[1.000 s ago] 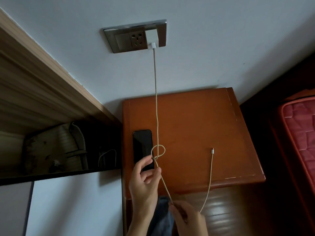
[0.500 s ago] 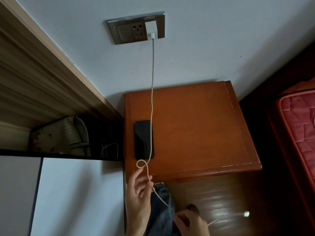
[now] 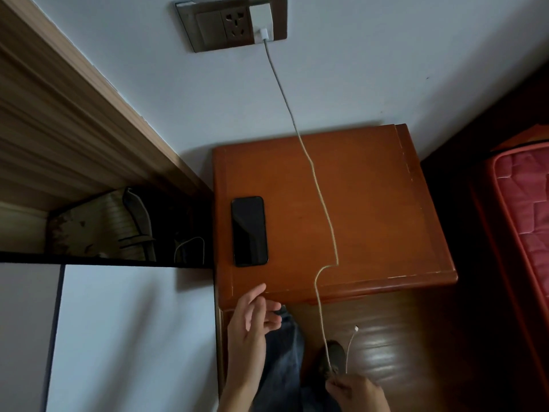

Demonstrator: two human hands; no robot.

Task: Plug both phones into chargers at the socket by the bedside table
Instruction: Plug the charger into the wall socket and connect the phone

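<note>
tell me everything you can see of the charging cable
The cable is a thin, pale cream cord. Its top end plugs into a white charger in the wall socket. It runs down the wall, across the bedside table, kinks near the front edge and drops to the right hand, which pinches it. Its small white connector arcs free, plugged into nothing.

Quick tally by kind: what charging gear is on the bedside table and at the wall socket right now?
phone: 1
charger plug: 1
cable: 1
Total: 3
</note>
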